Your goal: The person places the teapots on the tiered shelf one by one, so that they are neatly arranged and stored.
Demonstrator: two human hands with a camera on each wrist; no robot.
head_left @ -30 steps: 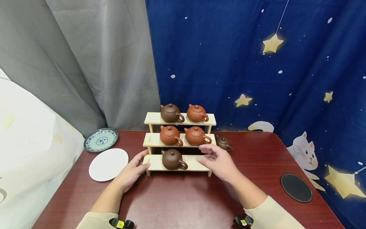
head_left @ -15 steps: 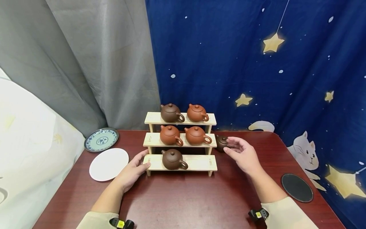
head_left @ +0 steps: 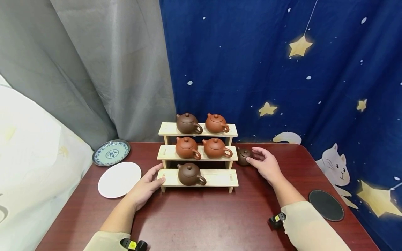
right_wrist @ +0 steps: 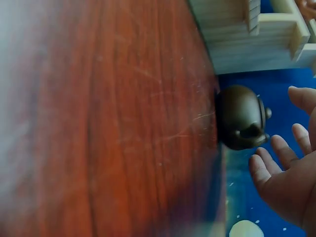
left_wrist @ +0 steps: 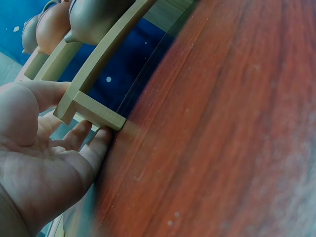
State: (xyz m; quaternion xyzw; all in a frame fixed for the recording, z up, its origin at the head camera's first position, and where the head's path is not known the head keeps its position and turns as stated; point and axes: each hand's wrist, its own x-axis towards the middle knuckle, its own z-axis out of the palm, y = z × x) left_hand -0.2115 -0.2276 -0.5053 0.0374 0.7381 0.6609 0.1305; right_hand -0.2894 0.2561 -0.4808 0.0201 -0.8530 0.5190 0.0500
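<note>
My left hand [head_left: 144, 187] grips the left end of the lowest board of a three-step wooden display stand [head_left: 216, 178]. In the left wrist view its thumb lies on the board's end and its fingers bend round the leg [left_wrist: 98, 112]. On the table right of the stand sits a dark brown teapot [head_left: 243, 157], lid on. Beside it my right hand [head_left: 267, 166] is held with fingers spread and loosely bent. The right wrist view shows the fingertips near the teapot's handle [right_wrist: 252, 132], with nothing in the palm.
On the stand are a dark teapot [head_left: 189, 174] below, two reddish teapots [head_left: 186, 147] midway, and a dark teapot [head_left: 186, 124] and reddish teapot [head_left: 215, 124] on top. A blue-patterned plate [head_left: 111, 153] and white plate [head_left: 119, 180] lie left; a black round mat [head_left: 326, 205] lies right.
My right hand has moved right, from over the lowest board to beside the dark teapot on the table. The left hand has stayed on the stand.
</note>
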